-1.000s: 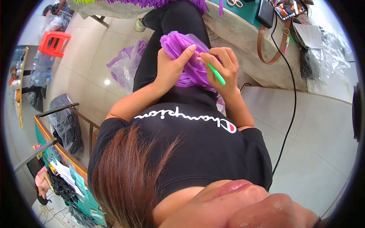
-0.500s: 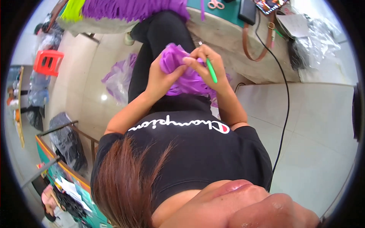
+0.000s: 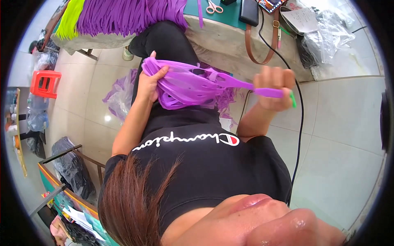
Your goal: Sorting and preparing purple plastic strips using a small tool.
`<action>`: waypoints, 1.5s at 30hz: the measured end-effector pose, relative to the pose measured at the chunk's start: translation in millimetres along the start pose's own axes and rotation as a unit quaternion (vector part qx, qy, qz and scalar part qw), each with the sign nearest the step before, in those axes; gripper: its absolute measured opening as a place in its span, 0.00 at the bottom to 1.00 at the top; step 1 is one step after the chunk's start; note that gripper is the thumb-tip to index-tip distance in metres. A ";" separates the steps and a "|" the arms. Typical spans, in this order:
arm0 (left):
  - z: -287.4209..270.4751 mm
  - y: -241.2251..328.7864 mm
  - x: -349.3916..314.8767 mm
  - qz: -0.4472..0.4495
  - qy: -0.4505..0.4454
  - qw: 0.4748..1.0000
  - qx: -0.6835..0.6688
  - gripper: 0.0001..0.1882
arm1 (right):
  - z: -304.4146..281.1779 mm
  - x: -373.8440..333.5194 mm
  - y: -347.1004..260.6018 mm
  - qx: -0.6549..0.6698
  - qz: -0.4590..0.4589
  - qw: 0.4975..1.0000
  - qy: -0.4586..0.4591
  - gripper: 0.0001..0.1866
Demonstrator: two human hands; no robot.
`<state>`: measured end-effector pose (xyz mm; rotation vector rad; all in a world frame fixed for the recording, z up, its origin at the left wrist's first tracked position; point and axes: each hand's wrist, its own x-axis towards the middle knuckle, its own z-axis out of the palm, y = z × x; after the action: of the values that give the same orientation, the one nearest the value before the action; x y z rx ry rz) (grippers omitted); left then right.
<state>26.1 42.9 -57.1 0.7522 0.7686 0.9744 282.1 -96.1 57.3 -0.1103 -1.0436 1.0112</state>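
A bunch of soft purple straps (image 3: 186, 86), rubbery in look and with holes in them, lies across my lap. Wrapped round its left end is my left hand (image 3: 151, 84), thumb on top. One purple strap (image 3: 236, 82) stretches from the bunch to my right hand (image 3: 274, 86), out to the right and closed in a fist on the strap's end. A slim green-handled tool (image 3: 293, 99) pokes out below that fist; the rest of it is hidden by the fingers. Small purple scraps (image 3: 225, 100) hang beside the bunch.
Purple strips (image 3: 127, 16) and yellow-green strips (image 3: 70, 20) drape over the table ahead, near pink-handled scissors (image 3: 214, 7) and a black case (image 3: 250, 13). A brown belt-like strap (image 3: 249, 45) hangs off the edge. A black cable (image 3: 301, 115) runs down the right. A red stool (image 3: 46, 84) stands left.
My hands were close together at the bunch. The right has moved away to the right, drawing one strap out taut; the left has shifted left with the bunch, which now spreads wider.
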 end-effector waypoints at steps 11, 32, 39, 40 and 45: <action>4.8 40.0 -26.4 -0.126 -0.089 0.988 -0.010 0.53 | -5.3 14.4 23.9 -0.022 0.055 0.998 0.030 0.28; 44.9 43.6 -49.1 0.077 -0.118 0.989 0.046 0.52 | 8.8 -11.5 104.8 -0.246 0.263 0.933 -0.009 0.42; 44.5 43.5 -48.1 0.115 -0.123 0.981 0.094 0.52 | 14.9 -6.2 103.8 -0.252 0.285 0.925 0.014 0.41; 44.7 43.8 -48.3 0.119 -0.123 0.981 0.092 0.52 | 14.6 -6.8 103.5 -0.252 0.285 0.925 0.015 0.41; 45.8 43.7 -49.4 0.121 -0.121 0.981 0.097 0.50 | 10.3 -10.7 102.2 -0.166 0.335 0.927 0.046 0.41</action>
<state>28.0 4.8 13.6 1.1322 0.5732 1.0106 207.5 -49.7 3.0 -0.8308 -1.1060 1.4120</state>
